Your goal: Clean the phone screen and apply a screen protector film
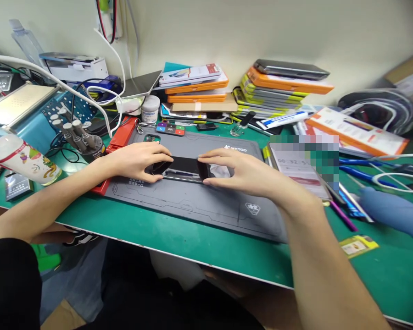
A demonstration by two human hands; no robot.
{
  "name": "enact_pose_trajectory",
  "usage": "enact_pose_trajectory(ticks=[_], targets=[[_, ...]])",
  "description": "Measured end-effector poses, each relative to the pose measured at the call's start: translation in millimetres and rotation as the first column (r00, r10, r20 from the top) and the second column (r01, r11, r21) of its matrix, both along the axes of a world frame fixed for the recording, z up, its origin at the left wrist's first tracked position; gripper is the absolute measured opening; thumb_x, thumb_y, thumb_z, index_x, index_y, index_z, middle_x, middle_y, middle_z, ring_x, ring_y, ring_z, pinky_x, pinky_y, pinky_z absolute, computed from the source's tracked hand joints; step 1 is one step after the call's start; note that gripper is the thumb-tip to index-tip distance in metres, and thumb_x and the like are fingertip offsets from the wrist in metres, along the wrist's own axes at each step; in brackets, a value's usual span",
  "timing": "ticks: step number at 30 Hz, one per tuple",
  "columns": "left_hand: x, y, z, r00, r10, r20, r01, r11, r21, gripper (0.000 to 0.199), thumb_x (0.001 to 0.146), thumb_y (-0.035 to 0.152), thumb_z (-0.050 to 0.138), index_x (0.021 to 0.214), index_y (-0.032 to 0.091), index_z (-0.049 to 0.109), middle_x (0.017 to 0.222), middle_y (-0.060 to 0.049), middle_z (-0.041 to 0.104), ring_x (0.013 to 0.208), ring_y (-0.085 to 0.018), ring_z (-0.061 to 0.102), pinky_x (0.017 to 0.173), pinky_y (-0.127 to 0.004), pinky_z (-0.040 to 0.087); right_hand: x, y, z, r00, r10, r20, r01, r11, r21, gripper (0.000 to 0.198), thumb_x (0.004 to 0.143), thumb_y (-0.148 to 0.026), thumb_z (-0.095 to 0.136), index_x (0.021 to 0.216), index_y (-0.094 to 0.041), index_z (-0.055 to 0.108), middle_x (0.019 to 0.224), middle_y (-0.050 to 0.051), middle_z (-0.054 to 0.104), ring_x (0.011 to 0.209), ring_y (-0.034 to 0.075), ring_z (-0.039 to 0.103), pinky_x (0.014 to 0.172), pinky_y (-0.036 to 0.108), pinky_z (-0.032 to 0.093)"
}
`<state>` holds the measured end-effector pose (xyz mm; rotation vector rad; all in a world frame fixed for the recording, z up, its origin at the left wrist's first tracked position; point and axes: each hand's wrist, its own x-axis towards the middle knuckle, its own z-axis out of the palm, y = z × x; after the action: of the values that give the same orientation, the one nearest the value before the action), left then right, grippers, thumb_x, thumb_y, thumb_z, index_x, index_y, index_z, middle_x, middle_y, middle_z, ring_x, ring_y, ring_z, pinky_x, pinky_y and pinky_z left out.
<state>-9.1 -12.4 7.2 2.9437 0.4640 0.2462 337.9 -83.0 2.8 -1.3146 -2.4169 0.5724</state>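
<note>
A glossy black smartphone [183, 166] lies lengthwise between my hands, low over a dark grey work mat [192, 201]. My left hand [139, 159] grips its left end, thumb on the near edge and fingers on the far edge. At the opposite end, my right hand [239, 172] holds it in the same way. A pale, shiny patch shows between the right thumb and fingers; what it is I cannot make out. Whether the phone touches the mat cannot be told.
A red bar [122, 137] edges the mat's left side. Screwdrivers in a holder [80, 137] and a plastic bottle [24, 158] stand at left. Behind are stacked orange boxes [196, 94] and a white jar [150, 109]. Blue-handled pliers [359, 172] and a purple stick [343, 215] lie at right.
</note>
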Motion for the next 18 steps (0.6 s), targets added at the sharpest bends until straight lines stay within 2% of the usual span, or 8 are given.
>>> enact_pose_trajectory(ticks=[4, 8, 13, 18], targets=[[-1, 1, 1.5, 1.0, 0.01, 0.013, -0.01, 1.0, -0.014, 0.05, 0.105, 0.046, 0.066, 0.149, 0.023, 0.072, 0.152, -0.016, 0.073, 0.142, -0.032, 0.068, 0.127, -0.047, 0.052, 0, -6, 1, 0.998, 0.003, 0.064, -0.005, 1.0, 0.024, 0.052, 0.099, -0.056, 0.069, 0.143, -0.031, 0.082, 0.157, 0.004, 0.074, 0.143, 0.037, 0.071, 0.126, 0.058, 0.055], [-2, 0, 1.0, 0.999, 0.022, 0.026, -0.022, 1.0, 0.02, 0.049, 0.105, 0.045, 0.065, 0.149, 0.024, 0.074, 0.153, -0.013, 0.075, 0.141, -0.031, 0.071, 0.124, -0.044, 0.056, -5, -13, 2, 0.987, -0.023, 0.16, 0.01, 0.996, 0.083, 0.05, 0.101, -0.048, 0.064, 0.145, -0.029, 0.081, 0.159, 0.004, 0.071, 0.145, 0.039, 0.07, 0.121, 0.06, 0.059], [-3, -3, -4.2, 0.999, -0.035, 0.038, 0.026, 0.978, 0.206, 0.047, 0.106, 0.043, 0.063, 0.143, 0.019, 0.078, 0.148, -0.015, 0.078, 0.134, -0.031, 0.078, 0.116, -0.044, 0.064, -16, -19, 3, 0.954, -0.025, 0.298, -0.03, 0.984, 0.176, 0.048, 0.099, -0.035, 0.063, 0.141, -0.022, 0.082, 0.156, 0.011, 0.073, 0.134, 0.042, 0.077, 0.11, 0.061, 0.066], [-3, -9, -5.0, 0.996, -0.081, 0.023, 0.066, 0.92, 0.385, 0.044, 0.104, 0.034, 0.062, 0.14, 0.013, 0.078, 0.143, -0.016, 0.08, 0.131, -0.025, 0.081, 0.109, -0.034, 0.067, -25, -26, 3, 0.925, -0.041, 0.379, -0.092, 0.941, 0.327, 0.038, 0.1, -0.022, 0.062, 0.129, -0.015, 0.085, 0.146, 0.016, 0.079, 0.122, 0.036, 0.083, 0.101, 0.051, 0.07]])
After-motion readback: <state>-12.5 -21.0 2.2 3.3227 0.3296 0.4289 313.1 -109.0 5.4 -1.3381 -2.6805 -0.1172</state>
